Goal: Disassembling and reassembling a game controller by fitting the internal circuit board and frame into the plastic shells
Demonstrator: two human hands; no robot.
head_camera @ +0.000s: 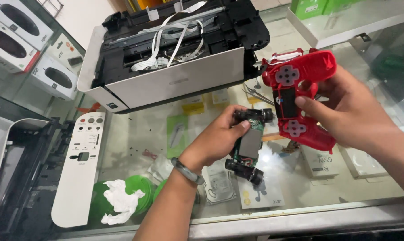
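Hands meet over a glass counter (300, 196), each closed on half of a game controller. Left hand (217, 140) grips the circuit board (249, 145), thumb pressed on its upper edge near one black stick module, fingers wrapped behind; a second black module hangs at the board's lower end. A pale bangle (187, 171) sits on that wrist. Right hand (345, 114) clamps the red shell (300, 96), thumb across its inner face between two grey button pads, fingers hidden behind. Shell and board sit just beside each other, nearly touching at the board's top.

Behind them stands an opened printer (166, 67), its white ribbon cables (175, 38) loose on top. Tweezers (257, 94) lie near its right corner. To the left lies a white control panel (81, 169), beside a dark printer part (18, 178). A crumpled white tissue (119, 201) rests on green lids (141, 194). Boxed goods show under the glass, and white speaker boxes (18, 31) are stacked at far left.
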